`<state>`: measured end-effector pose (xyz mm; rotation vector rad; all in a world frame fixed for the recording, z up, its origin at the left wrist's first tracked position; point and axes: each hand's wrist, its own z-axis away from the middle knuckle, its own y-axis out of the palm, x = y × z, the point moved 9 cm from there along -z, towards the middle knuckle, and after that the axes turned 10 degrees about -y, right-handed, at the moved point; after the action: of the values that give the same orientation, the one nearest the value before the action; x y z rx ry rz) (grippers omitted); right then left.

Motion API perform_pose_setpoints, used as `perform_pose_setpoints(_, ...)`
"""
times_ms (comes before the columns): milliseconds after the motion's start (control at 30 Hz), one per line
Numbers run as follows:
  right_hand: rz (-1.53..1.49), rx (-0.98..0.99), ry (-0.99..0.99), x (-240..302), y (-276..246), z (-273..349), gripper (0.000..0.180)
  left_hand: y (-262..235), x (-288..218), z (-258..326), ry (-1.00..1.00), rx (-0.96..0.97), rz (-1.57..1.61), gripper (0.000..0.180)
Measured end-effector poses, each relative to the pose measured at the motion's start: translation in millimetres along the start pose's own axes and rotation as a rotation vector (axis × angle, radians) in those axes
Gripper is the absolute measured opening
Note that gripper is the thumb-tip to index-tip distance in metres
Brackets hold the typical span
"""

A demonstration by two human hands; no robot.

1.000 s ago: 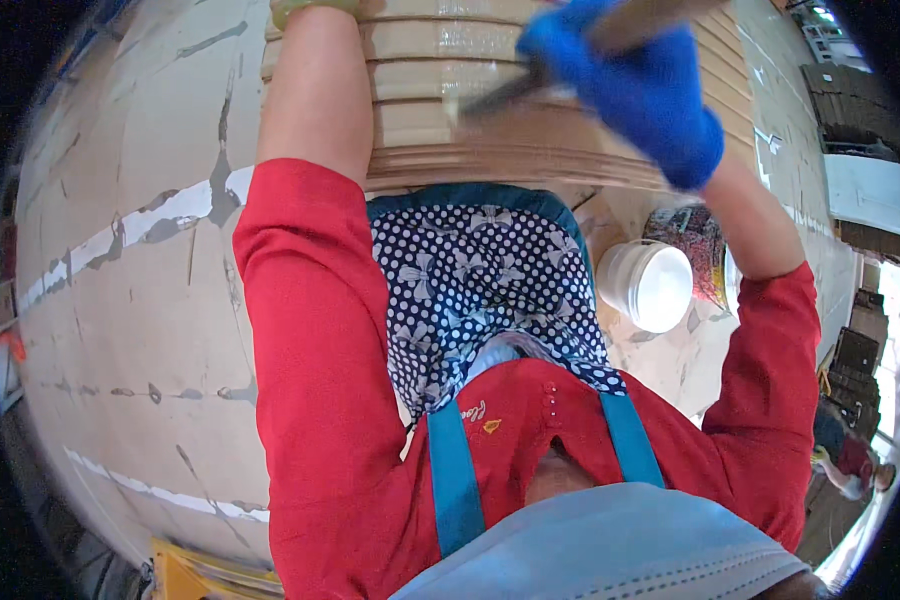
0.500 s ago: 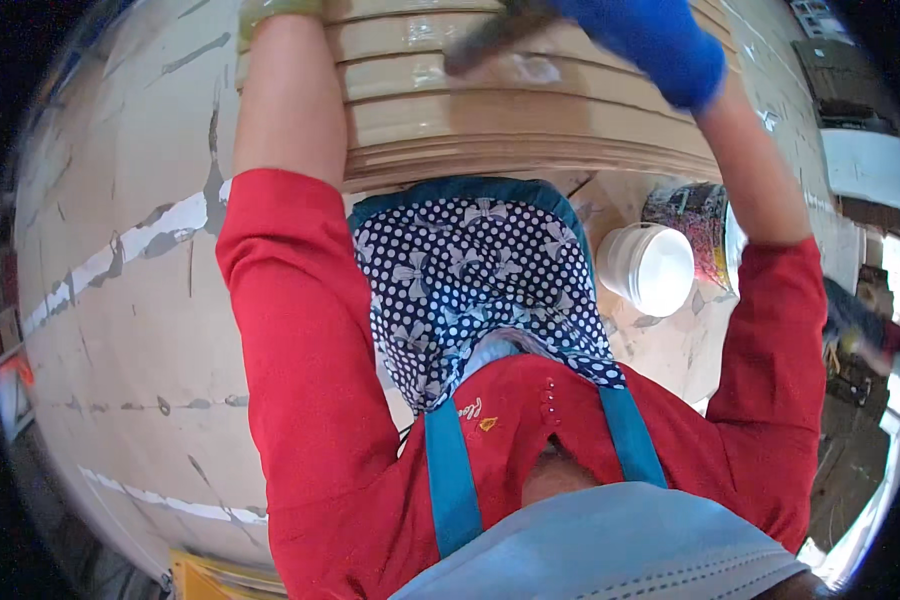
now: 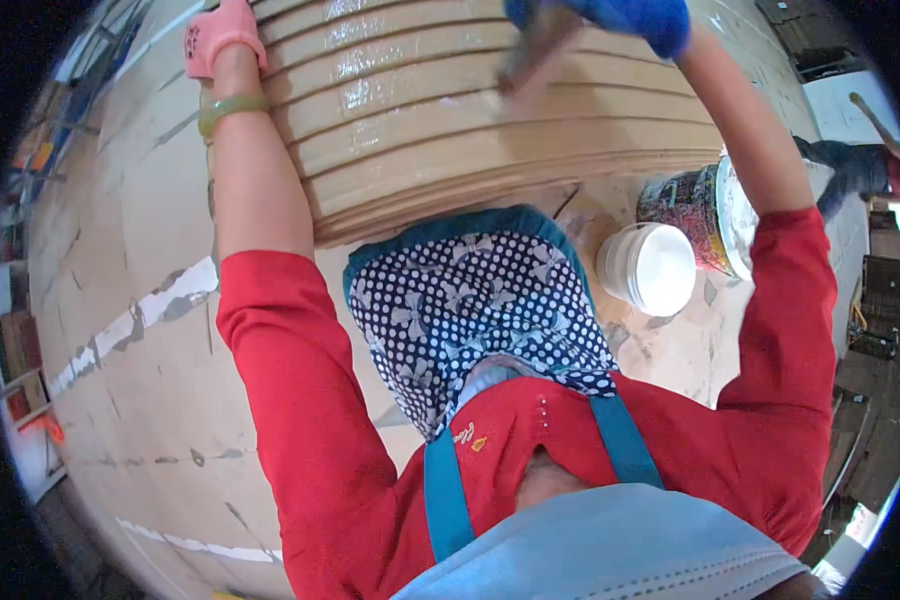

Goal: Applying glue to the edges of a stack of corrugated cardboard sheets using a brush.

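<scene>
Between the pink-gloved left hand [image 3: 224, 42] and the blue-gloved right hand [image 3: 615, 18] lies a stack of overlapping tan boards [image 3: 390, 128], streaked with shine. The right hand grips a blurred brush-like tool [image 3: 538, 50], slanted down, likely so its end meets their faces; the left hand is at their left edge, perhaps steadying them, though its grip I cannot tell. Inside the right forearm [image 3: 745, 125], a white bucket [image 3: 660, 270] sits in easy reach

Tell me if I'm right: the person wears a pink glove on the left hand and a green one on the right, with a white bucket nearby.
Not quite: the head view shows the right hand in a blue glove, not a green one. The rest stands.
</scene>
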<state>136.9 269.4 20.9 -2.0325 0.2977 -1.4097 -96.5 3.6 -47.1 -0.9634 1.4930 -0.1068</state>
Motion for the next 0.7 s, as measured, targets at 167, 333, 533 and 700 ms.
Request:
perform_pose_setpoints(167,0.114,-0.362,-0.055,-38.3,-67.6,-65.2,0.023,7.0,-16.1,24.7,-0.002,0.099,-0.063,0.068)
perform_pose_setpoints(333,0.367,-0.281,0.064,-70.6,-67.9,-27.1,0.022,3.5,-7.3,19.9,-0.023,0.108,-0.085,0.064)
perform_pose_setpoints(533,0.116,-0.107,-0.086,-48.2,-63.7,-24.8,0.022,9.4,-7.1,11.1,0.006,0.023,-0.092,0.060)
perform_pose_setpoints(700,0.305,-0.341,-0.078,-21.9,-101.4,-140.1,0.029,9.7,-6.6,10.0,0.000,0.047,-0.076,0.058)
